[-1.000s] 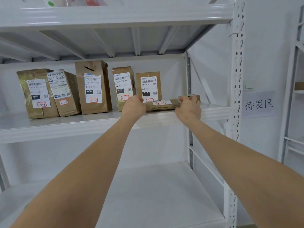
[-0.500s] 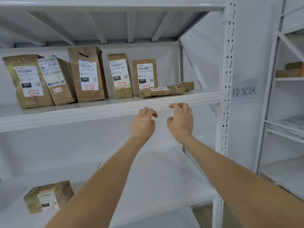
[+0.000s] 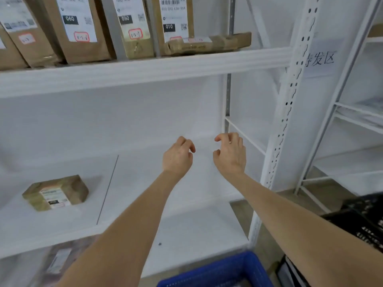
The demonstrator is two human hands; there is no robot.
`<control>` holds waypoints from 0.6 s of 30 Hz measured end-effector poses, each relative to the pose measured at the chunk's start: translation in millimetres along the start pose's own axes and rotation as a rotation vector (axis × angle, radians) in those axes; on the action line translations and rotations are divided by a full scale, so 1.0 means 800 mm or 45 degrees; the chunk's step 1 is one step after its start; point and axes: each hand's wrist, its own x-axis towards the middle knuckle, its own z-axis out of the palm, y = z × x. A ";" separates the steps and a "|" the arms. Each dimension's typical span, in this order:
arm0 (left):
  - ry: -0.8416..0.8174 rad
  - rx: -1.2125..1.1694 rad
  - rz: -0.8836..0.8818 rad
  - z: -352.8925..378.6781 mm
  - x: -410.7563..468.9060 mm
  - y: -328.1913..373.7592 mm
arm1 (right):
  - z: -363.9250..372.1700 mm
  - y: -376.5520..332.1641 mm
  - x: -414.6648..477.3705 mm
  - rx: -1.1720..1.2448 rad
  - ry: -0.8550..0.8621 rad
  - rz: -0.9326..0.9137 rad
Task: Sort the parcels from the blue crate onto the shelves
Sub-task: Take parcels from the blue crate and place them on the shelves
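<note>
My left hand and my right hand hover side by side in front of the middle shelf, both holding nothing, fingers loosely curled and apart. On the upper shelf a long flat brown parcel lies on its side at the right end, in front of several upright brown parcels with white labels. A small brown parcel lies flat on the middle shelf at the left. The rim of the blue crate shows at the bottom edge.
A white perforated shelf post rises to the right of my hands. A second white rack fills the right side. A black crate sits at the lower right. A blurred wrapped parcel lies on the lowest shelf.
Both hands let go of the long flat parcel on the upper shelf and dropped down to the middle shelf's height. The view tilted downward, bringing the blue crate into sight.
</note>
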 end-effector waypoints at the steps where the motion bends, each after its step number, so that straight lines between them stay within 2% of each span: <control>1: -0.052 -0.020 -0.036 0.017 -0.012 -0.002 | 0.014 0.013 -0.013 -0.008 -0.037 -0.007; 4: -0.196 -0.049 -0.158 0.071 -0.052 -0.007 | 0.059 0.055 -0.054 0.007 -0.169 -0.010; 8: -0.393 -0.088 -0.330 0.155 -0.109 -0.012 | 0.118 0.119 -0.115 -0.029 -0.468 0.010; 13: -0.960 -0.131 -0.715 0.280 -0.193 -0.017 | 0.191 0.214 -0.204 -0.036 -0.819 0.018; 18: -1.264 -0.296 -0.964 0.408 -0.295 -0.015 | 0.264 0.307 -0.301 -0.067 -1.063 0.069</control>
